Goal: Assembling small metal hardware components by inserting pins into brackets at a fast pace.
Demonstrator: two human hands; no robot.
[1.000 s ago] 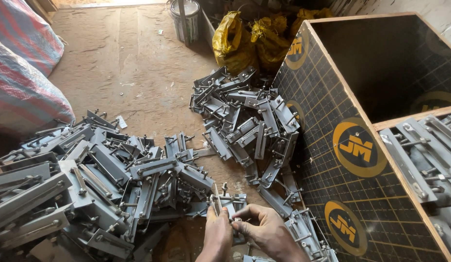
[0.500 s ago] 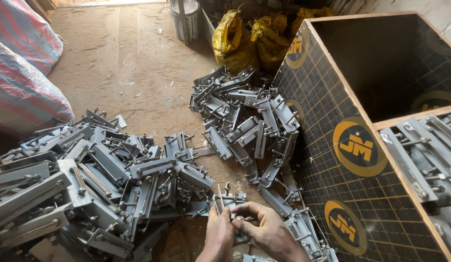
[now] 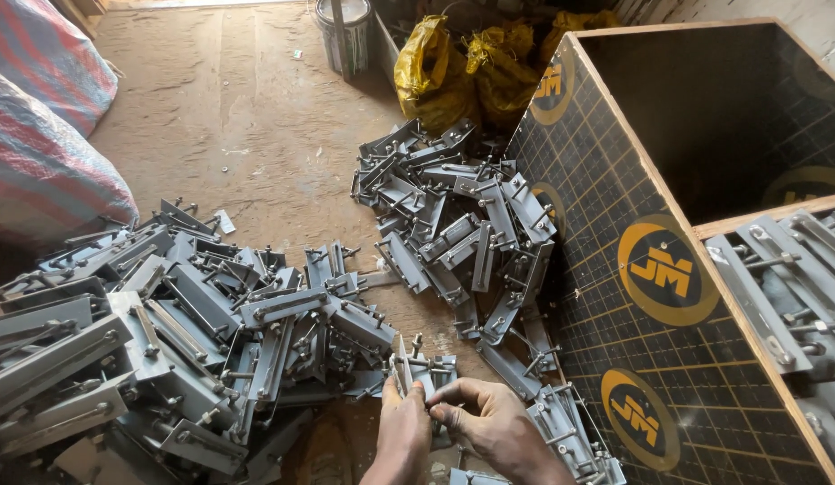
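At the bottom middle, both of my hands hold one small grey metal bracket with bolts [image 3: 416, 366]. My left hand [image 3: 401, 437] grips it from below. The fingers of my right hand [image 3: 486, 420] pinch its right side, at a bolt. Left of my hands lies a big heap of the same grey brackets [image 3: 175, 314]. A second heap of brackets [image 3: 462, 224] lies on the floor just beyond my hands, against the dark box.
A large dark plywood box [image 3: 669, 269] with round yellow marks stands at the right, its far part hollow and more brackets [image 3: 786, 278] lying in its near part. Yellow bags [image 3: 471, 63] and a metal bucket [image 3: 346, 31] sit at the back. Striped sacks [image 3: 40, 126] lie at left on the dirt floor.
My hands have stayed at the same spot on the bracket, with only small finger movement on its bolt. The heaps have not moved.
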